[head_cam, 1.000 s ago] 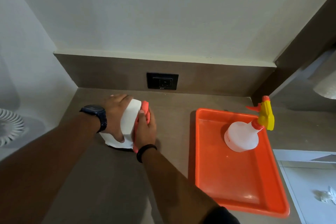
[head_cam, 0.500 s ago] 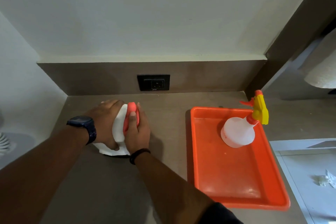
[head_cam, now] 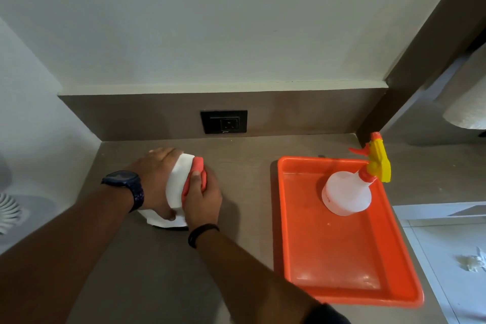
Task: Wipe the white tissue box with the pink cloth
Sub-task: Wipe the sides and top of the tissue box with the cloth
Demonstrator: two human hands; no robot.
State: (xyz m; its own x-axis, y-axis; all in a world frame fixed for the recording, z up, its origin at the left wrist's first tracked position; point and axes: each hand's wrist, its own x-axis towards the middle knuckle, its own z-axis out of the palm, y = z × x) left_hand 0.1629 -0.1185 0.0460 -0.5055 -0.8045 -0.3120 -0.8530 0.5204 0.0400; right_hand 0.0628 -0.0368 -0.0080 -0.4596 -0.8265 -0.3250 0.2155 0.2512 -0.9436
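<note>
One white tissue box [head_cam: 176, 187], clasped between two hands: left hand [head_cam: 157, 179], right hand [head_cam: 203, 198]. One pink cloth [head_cam: 196, 171] under the right fingers [head_cam: 195, 179]. One orange tray [head_cam: 342, 271] well right of those fingers, holding one spray bottle [head_cam: 347, 192]. One wall socket [head_cam: 224, 121] beyond the fingertips. One watch [head_cam: 126, 184], one black wristband [head_cam: 201, 233].

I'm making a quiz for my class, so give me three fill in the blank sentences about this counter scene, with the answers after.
1. The right hand presses a ____ cloth against the white tissue box.
2. The spray bottle stands in an orange ____.
3. The left hand has a ____ on its wrist.

Answers: pink; tray; watch
</note>
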